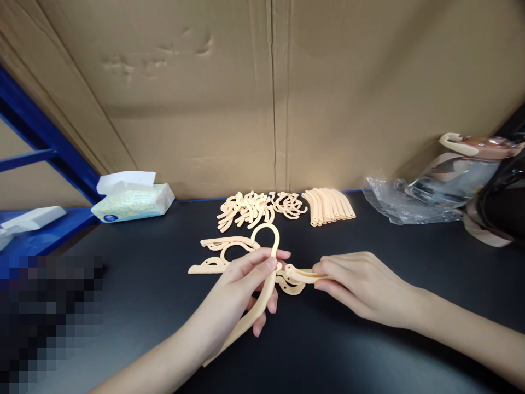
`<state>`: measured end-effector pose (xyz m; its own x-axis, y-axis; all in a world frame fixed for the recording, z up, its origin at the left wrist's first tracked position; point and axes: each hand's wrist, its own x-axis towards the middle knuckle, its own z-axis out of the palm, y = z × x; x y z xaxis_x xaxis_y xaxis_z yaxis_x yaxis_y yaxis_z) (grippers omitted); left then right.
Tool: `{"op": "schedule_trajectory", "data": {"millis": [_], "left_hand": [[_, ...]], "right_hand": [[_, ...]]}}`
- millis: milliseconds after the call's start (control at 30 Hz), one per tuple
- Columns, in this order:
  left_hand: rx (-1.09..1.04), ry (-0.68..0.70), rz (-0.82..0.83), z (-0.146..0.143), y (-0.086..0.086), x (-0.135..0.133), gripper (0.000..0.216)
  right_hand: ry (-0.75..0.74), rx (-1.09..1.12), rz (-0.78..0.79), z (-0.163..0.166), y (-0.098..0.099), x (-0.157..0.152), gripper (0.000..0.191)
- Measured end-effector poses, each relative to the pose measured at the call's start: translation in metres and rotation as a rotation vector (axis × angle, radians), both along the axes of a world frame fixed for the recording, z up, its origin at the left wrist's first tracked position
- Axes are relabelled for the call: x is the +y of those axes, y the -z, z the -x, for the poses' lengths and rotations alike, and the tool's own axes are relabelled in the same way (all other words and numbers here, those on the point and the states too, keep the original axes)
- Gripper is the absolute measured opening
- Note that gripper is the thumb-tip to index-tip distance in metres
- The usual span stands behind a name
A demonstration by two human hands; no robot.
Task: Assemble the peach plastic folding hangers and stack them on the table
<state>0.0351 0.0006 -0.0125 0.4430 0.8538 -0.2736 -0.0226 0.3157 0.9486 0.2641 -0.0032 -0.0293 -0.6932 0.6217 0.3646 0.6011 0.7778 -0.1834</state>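
Observation:
My left hand (235,282) is closed on a partly built beige plastic clothes hanger, gripped near the joint. Its curved hook (266,226) points up, and one hanger arm (252,317) slopes down toward me under the hand. From the right, my right hand (365,284) pinches a separate-looking hanger arm (301,274), its rounded end close to the joint. Whether the two pieces touch is unclear. More beige hanger parts (227,241) lie on the black table just beyond and left of my left hand. Another curved part (293,288) shows below the right-hand piece.
At the back are a heap of short curved pieces (248,210), a small pile of hooks (290,204) and a row of hanger arms (328,205). A tissue pack (133,201) stands left. A clear plastic bag (430,210) and a drinking bottle (461,175) sit right. Cardboard (184,120) walls the back.

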Motion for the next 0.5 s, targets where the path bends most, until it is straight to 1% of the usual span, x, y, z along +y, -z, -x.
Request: {"op": "schedule_trajectory", "data": {"millis": [200, 333, 400, 500], "left_hand": [[0.012, 0.095, 0.042, -0.0007, -0.0025, -0.0021, 0.04], [-0.018, 0.131, 0.052, -0.0002, -0.0011, -0.0023, 0.041], [-0.037, 0.134, 0.058, -0.0003, -0.0005, -0.0023, 0.038], [-0.058, 0.107, 0.061, -0.0003, -0.0006, -0.0011, 0.03]], "right_hand": [[0.019, -0.002, -0.106, -0.0028, 0.0055, 0.001, 0.029], [0.017, -0.003, -0.245, 0.0005, 0.0046, -0.0006, 0.036], [0.018, -0.017, -0.315, 0.0016, 0.0026, -0.0017, 0.038], [0.025, -0.037, -0.394, 0.0015, 0.0003, -0.0022, 0.035]]}}
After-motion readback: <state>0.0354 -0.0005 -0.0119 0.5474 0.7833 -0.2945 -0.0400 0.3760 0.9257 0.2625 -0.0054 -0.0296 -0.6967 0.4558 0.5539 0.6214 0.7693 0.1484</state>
